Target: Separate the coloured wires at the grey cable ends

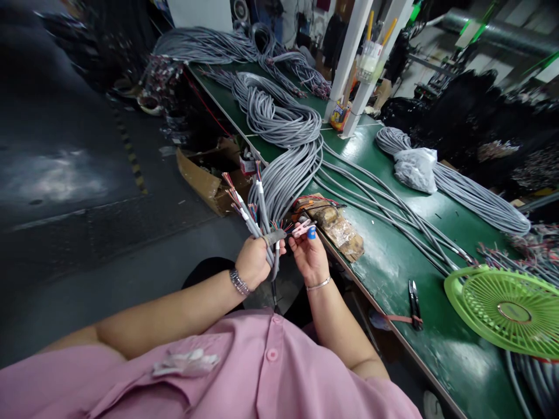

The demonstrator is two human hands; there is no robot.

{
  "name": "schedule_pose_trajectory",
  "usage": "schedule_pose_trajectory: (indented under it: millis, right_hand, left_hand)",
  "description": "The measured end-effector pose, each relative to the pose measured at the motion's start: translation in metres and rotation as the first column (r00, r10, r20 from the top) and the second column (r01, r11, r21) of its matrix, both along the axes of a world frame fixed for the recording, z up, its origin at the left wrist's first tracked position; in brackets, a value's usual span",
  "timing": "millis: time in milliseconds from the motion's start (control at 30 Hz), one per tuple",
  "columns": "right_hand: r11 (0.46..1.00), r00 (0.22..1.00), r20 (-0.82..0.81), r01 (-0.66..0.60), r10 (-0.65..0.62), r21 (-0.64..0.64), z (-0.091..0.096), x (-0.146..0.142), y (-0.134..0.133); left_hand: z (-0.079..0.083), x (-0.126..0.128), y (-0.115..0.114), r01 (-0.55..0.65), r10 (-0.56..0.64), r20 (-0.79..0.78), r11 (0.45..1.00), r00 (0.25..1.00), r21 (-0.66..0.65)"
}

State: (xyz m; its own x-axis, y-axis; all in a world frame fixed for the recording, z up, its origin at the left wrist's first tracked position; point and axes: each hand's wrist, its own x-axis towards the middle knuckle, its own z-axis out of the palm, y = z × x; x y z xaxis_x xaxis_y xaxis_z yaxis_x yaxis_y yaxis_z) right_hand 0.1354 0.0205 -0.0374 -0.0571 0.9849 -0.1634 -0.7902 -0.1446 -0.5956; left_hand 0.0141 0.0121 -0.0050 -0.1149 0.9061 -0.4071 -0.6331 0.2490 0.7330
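Observation:
My left hand [255, 261] is closed around a bunch of grey cables [262, 209] near their ends. Several cable ends stick up above the fist, with bare coloured wires at the tips and white bands below them. A short grey piece [275, 236] lies along the thumb; whether it is a cable end or a thumb cover is unclear. Thin coloured wires [283, 226] fan out just above it. Close by on the right, my right hand [311, 259] pinches a small pink clip [303, 228] shaped like a clothes peg. Its thumb wears a blue cover [311, 233].
Coiled grey cables [279, 116] cover much of the green table [371, 233]. A stained block [338, 230] sits at the near edge. Farther right are black snips [414, 305] and a green fan [506, 308]. An open cardboard box [198, 180] stands left of the table.

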Motion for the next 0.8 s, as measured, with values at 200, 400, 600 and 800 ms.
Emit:
schedule_pose_trajectory:
  millis: [200, 400, 600, 800]
  right_hand:
    - [1.0, 1.0, 0.002, 0.014, -0.014, 0.0, 0.003, -0.001, 0.0]
    - [1.0, 1.0, 0.011, 0.0, 0.0, -0.008, 0.006, 0.0, -0.002]
    - [1.0, 0.999, 0.032, -0.007, 0.007, -0.007, 0.008, 0.002, -0.003]
    - [0.997, 0.981, 0.189, -0.06, 0.051, 0.045, 0.009, -0.004, -0.012]
  left_hand:
    - [0.0, -0.005, 0.0, -0.001, 0.001, -0.014, 0.999, 1.0, -0.04]
    - [-0.004, -0.007, -0.008, -0.006, 0.007, -0.014, 0.999, 1.0, 0.052]
    - [0.0, -0.009, -0.011, -0.041, 0.04, 0.009, 0.996, 0.999, 0.074]
    - [-0.003, -0.008, -0.013, -0.024, 0.025, -0.008, 0.992, 1.0, 0.121]
